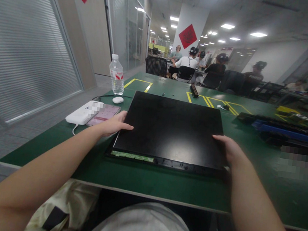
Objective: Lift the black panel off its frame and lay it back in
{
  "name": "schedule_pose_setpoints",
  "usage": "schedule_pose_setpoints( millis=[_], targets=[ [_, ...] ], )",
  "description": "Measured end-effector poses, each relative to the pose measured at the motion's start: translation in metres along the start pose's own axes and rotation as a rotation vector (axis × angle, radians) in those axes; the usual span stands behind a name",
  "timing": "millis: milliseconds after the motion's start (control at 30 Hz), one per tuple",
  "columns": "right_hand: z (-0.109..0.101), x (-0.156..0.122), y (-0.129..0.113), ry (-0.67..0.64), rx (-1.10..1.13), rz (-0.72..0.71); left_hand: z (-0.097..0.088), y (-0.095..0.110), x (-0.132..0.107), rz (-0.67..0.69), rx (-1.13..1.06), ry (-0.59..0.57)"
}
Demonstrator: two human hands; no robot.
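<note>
A large flat black panel (171, 127) lies on the green table (161, 183) in front of me, with a thin green circuit strip (132, 156) showing along its near edge. My left hand (114, 124) grips the panel's left edge, thumb on top. On the opposite side my right hand (231, 148) holds the right edge the same way.
A white power bank (82, 113), a pink phone (104, 114), a white mouse (117, 99) and a water bottle (116, 74) sit to the left. Black and blue parts (289, 131) lie at the right. Several seated people (190, 61) work at far tables.
</note>
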State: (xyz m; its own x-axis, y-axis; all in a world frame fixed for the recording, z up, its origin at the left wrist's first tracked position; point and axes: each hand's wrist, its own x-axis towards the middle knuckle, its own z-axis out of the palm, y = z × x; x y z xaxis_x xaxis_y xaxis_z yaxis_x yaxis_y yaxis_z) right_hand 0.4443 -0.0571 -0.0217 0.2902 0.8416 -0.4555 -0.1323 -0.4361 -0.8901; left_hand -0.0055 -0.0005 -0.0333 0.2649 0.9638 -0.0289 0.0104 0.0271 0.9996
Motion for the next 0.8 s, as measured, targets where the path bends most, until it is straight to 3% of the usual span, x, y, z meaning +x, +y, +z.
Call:
schedule_pose_setpoints(
  millis=[800],
  targets=[
    [-0.0006,0.0011,0.0008,-0.036,-0.005,0.003,-0.0016,-0.0024,0.0008,0.007,-0.011,0.0]
  ],
)
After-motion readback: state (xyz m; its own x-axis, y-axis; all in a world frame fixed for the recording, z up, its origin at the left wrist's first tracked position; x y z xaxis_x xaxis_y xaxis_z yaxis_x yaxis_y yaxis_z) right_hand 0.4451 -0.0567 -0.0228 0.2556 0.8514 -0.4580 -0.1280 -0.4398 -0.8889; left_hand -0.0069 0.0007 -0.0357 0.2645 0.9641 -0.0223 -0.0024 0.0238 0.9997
